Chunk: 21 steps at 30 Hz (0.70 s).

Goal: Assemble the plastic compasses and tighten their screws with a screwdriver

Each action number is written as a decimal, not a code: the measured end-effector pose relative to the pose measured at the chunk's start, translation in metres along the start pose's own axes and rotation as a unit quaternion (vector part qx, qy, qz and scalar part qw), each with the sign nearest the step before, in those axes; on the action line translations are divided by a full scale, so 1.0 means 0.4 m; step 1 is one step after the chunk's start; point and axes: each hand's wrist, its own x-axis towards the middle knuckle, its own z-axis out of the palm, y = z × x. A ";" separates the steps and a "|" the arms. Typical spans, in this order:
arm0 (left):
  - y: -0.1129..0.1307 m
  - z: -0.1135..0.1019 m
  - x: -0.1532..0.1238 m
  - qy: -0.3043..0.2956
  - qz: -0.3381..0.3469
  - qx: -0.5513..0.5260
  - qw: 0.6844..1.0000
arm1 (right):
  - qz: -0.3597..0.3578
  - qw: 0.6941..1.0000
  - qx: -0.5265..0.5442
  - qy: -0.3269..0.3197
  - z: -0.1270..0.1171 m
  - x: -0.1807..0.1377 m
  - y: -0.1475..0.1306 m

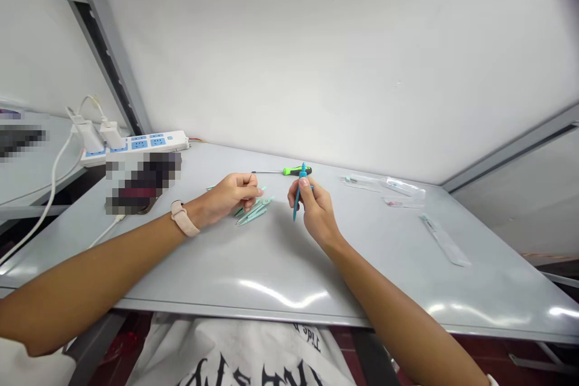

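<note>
My right hand (315,208) grips a slim blue drawing compass (298,196) upright between thumb and fingers. My left hand (233,193) is curled just above a small heap of pale green pointed plastic pieces (253,211), and its fingertips reach their near end. Whether it holds one of them I cannot tell. Behind both hands, a screwdriver with a green and black handle (296,170) lies on the grey table top (217,265), its steel shaft pointing left. A pale strap (184,218) circles my left wrist.
Clear plastic packets (384,188) and a long sealed sleeve (446,242) lie on the table's right side. A white power strip (140,148) with plugged-in adapters stands at the back left, beside a blurred patch. White cable runs off the left edge.
</note>
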 end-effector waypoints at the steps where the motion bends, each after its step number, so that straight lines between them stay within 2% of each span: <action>1: 0.000 -0.001 0.000 0.001 0.000 -0.001 1.000 | 0.007 1.000 -0.005 -0.009 0.000 0.000 0.002; 6: 0.003 0.000 0.000 0.009 -0.002 0.001 1.000 | 0.046 0.998 -0.036 -0.038 0.001 -0.002 0.016; 9: 0.002 -0.001 0.001 0.020 0.002 -0.002 1.000 | 0.031 0.992 -0.106 -0.061 0.000 -0.004 0.020; 16: -0.001 -0.009 0.009 0.094 0.020 -0.003 0.995 | -0.019 0.940 -0.289 -0.182 -0.004 -0.003 0.023; 21: -0.004 -0.017 0.015 0.164 0.039 0.104 0.980 | -0.081 0.910 -0.320 -0.253 -0.009 -0.007 0.022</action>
